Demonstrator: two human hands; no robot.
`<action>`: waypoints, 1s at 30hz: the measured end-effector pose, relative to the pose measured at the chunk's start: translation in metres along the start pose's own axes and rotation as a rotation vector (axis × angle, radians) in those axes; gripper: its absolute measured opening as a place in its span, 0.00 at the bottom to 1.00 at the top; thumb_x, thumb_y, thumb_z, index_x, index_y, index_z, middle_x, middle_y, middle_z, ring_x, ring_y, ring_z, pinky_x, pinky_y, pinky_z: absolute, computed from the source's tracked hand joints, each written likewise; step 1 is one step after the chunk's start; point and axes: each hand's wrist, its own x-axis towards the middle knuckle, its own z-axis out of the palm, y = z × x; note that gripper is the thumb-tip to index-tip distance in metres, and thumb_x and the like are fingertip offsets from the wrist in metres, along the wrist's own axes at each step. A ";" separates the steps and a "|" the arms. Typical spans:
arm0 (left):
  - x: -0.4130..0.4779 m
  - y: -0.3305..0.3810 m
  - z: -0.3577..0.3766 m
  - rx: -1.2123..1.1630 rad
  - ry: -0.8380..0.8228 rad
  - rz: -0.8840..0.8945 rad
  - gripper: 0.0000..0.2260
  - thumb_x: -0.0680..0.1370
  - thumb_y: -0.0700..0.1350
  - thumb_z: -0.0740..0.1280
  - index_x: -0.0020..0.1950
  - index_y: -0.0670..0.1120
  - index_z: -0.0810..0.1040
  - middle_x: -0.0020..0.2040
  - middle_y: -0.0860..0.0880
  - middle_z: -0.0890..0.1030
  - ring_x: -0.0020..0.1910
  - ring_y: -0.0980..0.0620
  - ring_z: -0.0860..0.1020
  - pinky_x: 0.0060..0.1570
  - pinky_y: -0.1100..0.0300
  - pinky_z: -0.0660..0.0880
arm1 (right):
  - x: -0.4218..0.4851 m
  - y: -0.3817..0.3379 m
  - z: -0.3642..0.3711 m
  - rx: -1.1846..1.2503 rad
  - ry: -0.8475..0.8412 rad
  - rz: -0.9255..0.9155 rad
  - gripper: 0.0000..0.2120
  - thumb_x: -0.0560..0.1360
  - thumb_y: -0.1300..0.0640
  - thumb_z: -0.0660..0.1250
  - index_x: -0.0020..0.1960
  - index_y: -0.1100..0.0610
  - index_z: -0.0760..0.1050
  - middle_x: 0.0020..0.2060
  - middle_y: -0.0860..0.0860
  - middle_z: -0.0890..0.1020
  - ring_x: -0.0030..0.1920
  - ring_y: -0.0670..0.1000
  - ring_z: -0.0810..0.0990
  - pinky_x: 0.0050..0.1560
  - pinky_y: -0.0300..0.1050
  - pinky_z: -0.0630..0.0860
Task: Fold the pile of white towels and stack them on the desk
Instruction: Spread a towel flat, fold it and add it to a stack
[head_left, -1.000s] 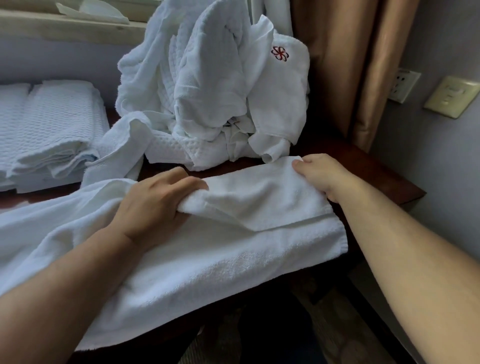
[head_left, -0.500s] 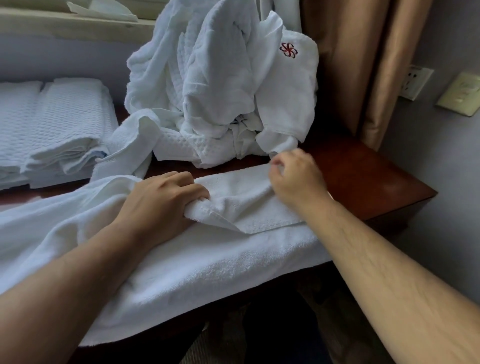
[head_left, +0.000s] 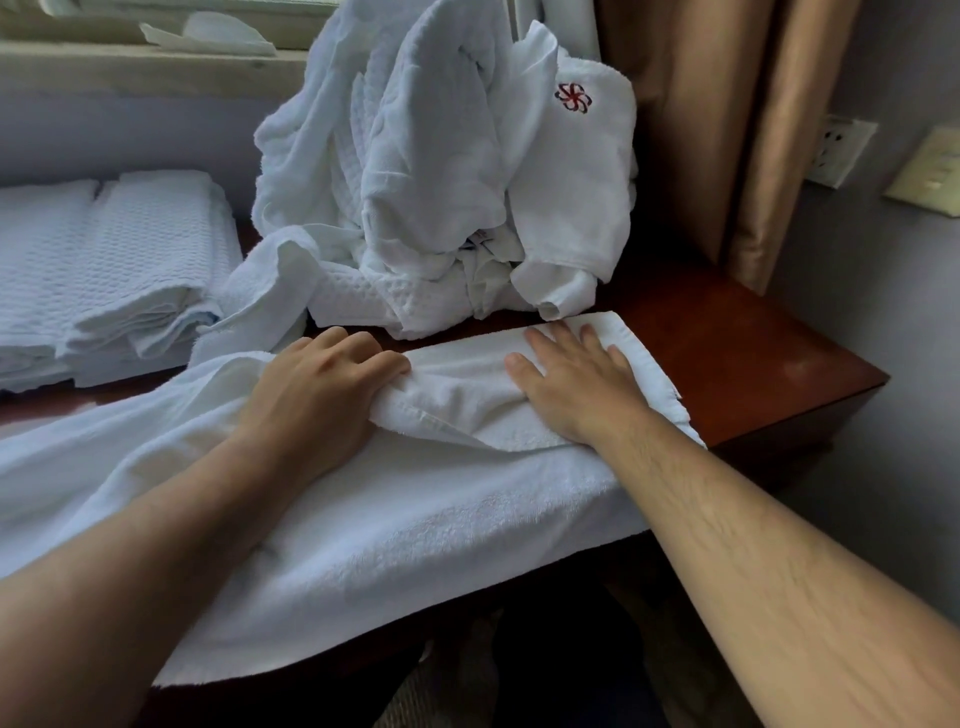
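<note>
A: On the turned-over flap at the right end of the towel (head_left: 415, 530), how do the fingers lie?

B: The fingers (head_left: 550, 348) of the right hand (head_left: 576, 384) are straight and a little spread, pressed flat on the flap with the palm down. The left hand (head_left: 317, 395) sits just beside it, knuckles up. Its fingers are curled together over the bunched edge of the flap and grip it.

A: And the towel itself?

B: It lies lengthwise along the near edge of the bench (head_left: 753, 364). Its near side hangs over that edge, and its left end runs out of view under the left forearm.

A: What crowds the hands?

B: Right behind them is the pile (head_left: 441, 182) of unfolded white towels, heaped high against the wall. Its lowest folds almost touch the far edge of the flap. One piece in it bears a red emblem (head_left: 572, 97), and a loose end trails down beside the left hand.

A: Anything already folded?

B: A stack (head_left: 130, 260) of folded waffle-weave towels sits on the bench at far left, well apart from the hands.

A: Farther out?

B: A tan curtain (head_left: 727, 130) hangs behind the bench's bare right corner. Beyond it on the wall are a wall socket (head_left: 839, 150) and a switch plate (head_left: 930, 171). A pale sill (head_left: 130, 67) runs above the stack.
</note>
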 end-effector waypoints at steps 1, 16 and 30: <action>-0.001 -0.003 -0.001 0.020 0.002 -0.010 0.18 0.67 0.36 0.75 0.55 0.46 0.83 0.47 0.46 0.82 0.44 0.39 0.79 0.39 0.48 0.76 | 0.000 0.002 -0.001 0.012 0.001 -0.009 0.33 0.80 0.32 0.39 0.82 0.43 0.48 0.83 0.45 0.46 0.82 0.54 0.44 0.80 0.59 0.43; -0.102 -0.071 -0.054 -0.071 -0.124 -0.785 0.28 0.76 0.59 0.68 0.73 0.52 0.68 0.67 0.44 0.75 0.67 0.40 0.72 0.65 0.45 0.67 | -0.061 -0.156 0.009 0.157 0.323 -0.504 0.17 0.79 0.47 0.65 0.63 0.55 0.78 0.59 0.52 0.79 0.60 0.57 0.73 0.59 0.52 0.69; -0.199 -0.161 -0.084 -0.031 -0.257 -0.762 0.37 0.68 0.79 0.57 0.69 0.59 0.75 0.70 0.55 0.76 0.70 0.50 0.70 0.71 0.50 0.64 | -0.083 -0.256 0.051 0.140 -0.080 -1.033 0.23 0.83 0.47 0.60 0.77 0.51 0.68 0.78 0.47 0.67 0.79 0.48 0.59 0.79 0.42 0.52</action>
